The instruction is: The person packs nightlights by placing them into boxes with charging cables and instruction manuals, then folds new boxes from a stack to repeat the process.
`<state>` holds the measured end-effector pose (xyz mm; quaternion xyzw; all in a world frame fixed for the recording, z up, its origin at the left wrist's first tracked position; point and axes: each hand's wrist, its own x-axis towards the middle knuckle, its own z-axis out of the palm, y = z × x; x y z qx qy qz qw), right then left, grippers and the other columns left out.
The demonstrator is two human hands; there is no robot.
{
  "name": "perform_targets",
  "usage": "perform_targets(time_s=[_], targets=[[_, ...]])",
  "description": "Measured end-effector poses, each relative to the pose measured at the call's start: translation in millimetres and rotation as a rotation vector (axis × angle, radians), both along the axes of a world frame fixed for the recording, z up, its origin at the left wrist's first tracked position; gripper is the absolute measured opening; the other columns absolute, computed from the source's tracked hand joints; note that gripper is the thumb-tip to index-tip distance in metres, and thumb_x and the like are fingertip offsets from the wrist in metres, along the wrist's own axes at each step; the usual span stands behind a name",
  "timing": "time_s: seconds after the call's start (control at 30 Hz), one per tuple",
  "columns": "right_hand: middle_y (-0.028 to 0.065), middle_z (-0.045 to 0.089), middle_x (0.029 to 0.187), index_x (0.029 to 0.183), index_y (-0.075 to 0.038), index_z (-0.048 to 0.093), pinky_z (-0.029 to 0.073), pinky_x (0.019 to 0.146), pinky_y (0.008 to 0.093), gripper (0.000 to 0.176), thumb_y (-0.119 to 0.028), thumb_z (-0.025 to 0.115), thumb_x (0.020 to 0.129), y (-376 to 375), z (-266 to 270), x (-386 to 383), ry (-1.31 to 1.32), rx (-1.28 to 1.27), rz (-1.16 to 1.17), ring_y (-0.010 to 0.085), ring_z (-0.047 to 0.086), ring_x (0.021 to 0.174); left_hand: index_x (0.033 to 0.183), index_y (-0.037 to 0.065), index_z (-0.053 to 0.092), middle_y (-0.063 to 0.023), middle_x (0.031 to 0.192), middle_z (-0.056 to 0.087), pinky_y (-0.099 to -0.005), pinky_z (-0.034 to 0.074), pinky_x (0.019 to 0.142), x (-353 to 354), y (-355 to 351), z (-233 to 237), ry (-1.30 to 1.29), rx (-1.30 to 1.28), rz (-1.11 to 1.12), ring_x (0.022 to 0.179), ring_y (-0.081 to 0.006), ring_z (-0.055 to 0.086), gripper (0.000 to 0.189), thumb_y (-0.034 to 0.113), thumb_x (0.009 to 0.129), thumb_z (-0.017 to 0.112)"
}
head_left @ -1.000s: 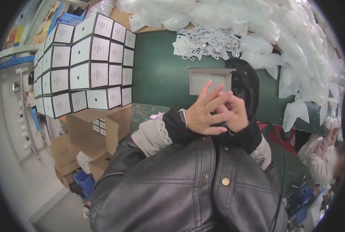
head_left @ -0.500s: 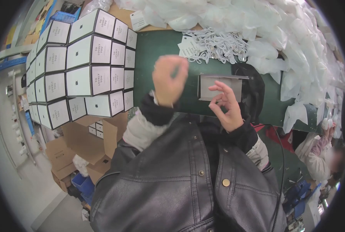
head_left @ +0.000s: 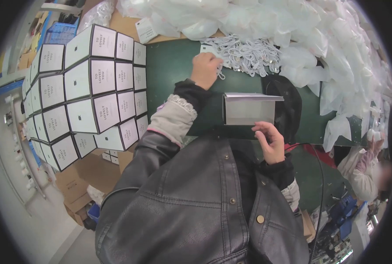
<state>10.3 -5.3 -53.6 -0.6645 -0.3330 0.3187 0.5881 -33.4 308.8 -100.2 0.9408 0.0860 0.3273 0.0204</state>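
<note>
My left hand (head_left: 206, 70) reaches over the green table to the near edge of some white printed cards (head_left: 208, 47). Its fingers are bent and pressed together at the cards, and whatever lies under the fingertips is hidden. Right beside it lies a heap of white cords (head_left: 248, 55) with small metal ends. An open white box (head_left: 248, 113) rests on the table, its lid flap raised at the far side and its inside showing grey-white. Just in front of the box's near right corner is my right hand (head_left: 270, 143), fingers loosely curved and apart from the thumb, holding nothing.
Stacked white boxes with black edges (head_left: 77, 75) stand at the left. A dark round object (head_left: 288, 105) lies right of the open box. White plastic bags (head_left: 328, 57) pile up behind and right. Below left is a cardboard carton (head_left: 79, 180). Another person (head_left: 361, 169) sits far right.
My left hand has moved forward and right to the cards and cords. My right hand has withdrawn from over the box to its near edge. The view has shifted somewhat.
</note>
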Motion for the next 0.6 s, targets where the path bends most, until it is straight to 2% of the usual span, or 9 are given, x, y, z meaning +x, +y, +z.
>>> perform_targets(time_s=[0.07,0.1,0.17,0.2,0.3,0.4,0.47,0.5,0.6], targets=[[0.0059,0.063,0.086,0.102,-0.007,0.060,0.049,0.073,0.0254,0.019,-0.005,0.051,0.086,-4,-2,3,0.001,0.016,-0.049,0.0140,0.057,0.079,0.084,0.013,0.068,-0.0048,0.081,0.052,-0.0317,0.037,0.071,-13,2,26,-0.089,-0.473,0.121,0.078,-0.0216,0.051,0.026,0.000,0.076,0.046],[0.0057,0.063,0.086,0.102,-0.007,0.060,0.049,0.073,0.0254,0.019,-0.005,0.051,0.086,-4,-3,4,0.003,0.024,-0.064,0.0140,0.057,0.078,0.087,0.014,0.068,-0.0050,0.086,0.053,-0.0313,0.038,0.077,-17,4,36,-0.108,-0.587,0.149,0.082,-0.0213,0.052,0.026,0.003,0.081,0.045],[0.0052,0.063,0.085,0.100,-0.007,0.060,0.050,0.071,0.0262,0.017,-0.006,0.051,0.086,-5,-4,4,0.008,0.015,-0.094,0.0145,0.058,0.077,0.084,0.002,0.063,-0.0098,0.082,0.054,-0.0371,0.048,0.081,-19,9,49,-0.390,-1.222,0.071,0.080,-0.0233,0.055,0.018,0.001,0.083,0.045],[0.0050,0.063,0.085,0.100,-0.007,0.060,0.050,0.071,0.0264,0.017,-0.006,0.051,0.086,-5,-5,4,0.008,0.011,-0.099,0.0146,0.058,0.077,0.084,-0.001,0.062,-0.0111,0.081,0.054,-0.0386,0.051,0.083,-21,12,52,-0.464,-1.382,0.052,0.080,-0.0238,0.056,0.017,0.000,0.083,0.045],[0.0056,0.063,0.084,0.100,-0.007,0.060,0.049,0.069,0.0254,0.017,-0.005,0.051,0.085,-5,-5,5,-0.005,0.011,-0.080,0.0140,0.057,0.075,0.057,0.003,0.042,-0.0060,0.067,0.038,-0.0314,0.042,0.064,-25,28,52,-0.758,-1.810,-0.014,0.067,-0.0203,0.039,0.012,0.000,0.069,0.043],[0.0061,0.062,0.085,0.100,-0.006,0.060,0.049,0.070,0.0246,0.018,-0.004,0.050,0.085,-9,-5,5,-0.024,-0.004,-0.057,0.0138,0.057,0.077,0.056,0.013,0.030,-0.0008,0.051,0.031,-0.0245,0.017,0.042,-23,39,49,-0.755,-1.910,0.149,0.045,-0.0126,0.022,0.021,0.006,0.067,0.047],[0.0057,0.062,0.085,0.101,-0.007,0.059,0.048,0.069,0.0244,0.019,-0.005,0.050,0.085,-14,-8,4,-0.027,-0.014,-0.053,0.0133,0.057,0.076,0.078,0.016,0.048,-0.0029,0.067,0.047,-0.0289,0.032,0.060,-20,38,38,-0.021,-1.270,0.500,0.060,-0.0181,0.042,0.014,0.024,0.072,0.057],[0.0055,0.062,0.085,0.101,-0.007,0.059,0.047,0.069,0.0244,0.019,-0.005,0.051,0.085,-15,-9,4,-0.029,-0.017,-0.050,0.0131,0.056,0.076,0.084,0.017,0.052,-0.0034,0.071,0.051,-0.0300,0.036,0.065,-18,38,32,0.147,-1.091,0.570,0.064,-0.0195,0.047,0.018,0.029,0.073,0.060],[0.0042,0.062,0.085,0.101,-0.007,0.060,0.048,0.071,0.0247,0.018,-0.006,0.050,0.086,-17,-8,5,-0.023,-0.046,-0.053,0.0131,0.056,0.077,0.118,0.018,0.049,-0.0129,0.106,0.043,-0.0384,0.046,0.079,-11,35,13,0.433,-0.757,0.603,0.079,-0.0309,0.056,0.035,0.014,0.084,0.054]])
